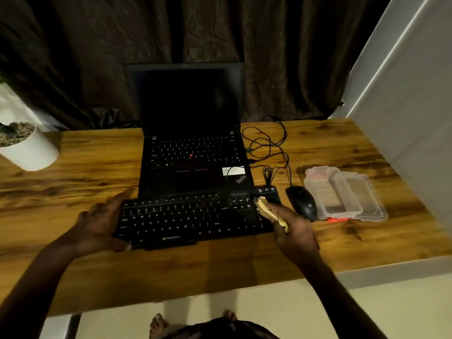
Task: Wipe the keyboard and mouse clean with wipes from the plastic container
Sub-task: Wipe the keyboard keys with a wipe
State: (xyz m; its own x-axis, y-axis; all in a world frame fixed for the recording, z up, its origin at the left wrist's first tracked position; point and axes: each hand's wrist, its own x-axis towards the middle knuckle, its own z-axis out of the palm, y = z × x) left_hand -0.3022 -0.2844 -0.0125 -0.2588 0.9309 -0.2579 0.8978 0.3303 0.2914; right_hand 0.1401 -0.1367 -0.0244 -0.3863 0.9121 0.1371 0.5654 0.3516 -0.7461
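Beside the mouse (303, 200), the plastic container (310, 185) stands open, lid (369, 192) alongside.

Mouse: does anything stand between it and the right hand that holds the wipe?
Nothing visible does. The right hand holds the wipe at the keyboard's right end, and the mouse lies just to the right of it. The plastic container lies beyond the mouse.

hands (97, 223): bare | arms (36, 277): bare | feet (159, 324): bare | garment (220, 330): dark
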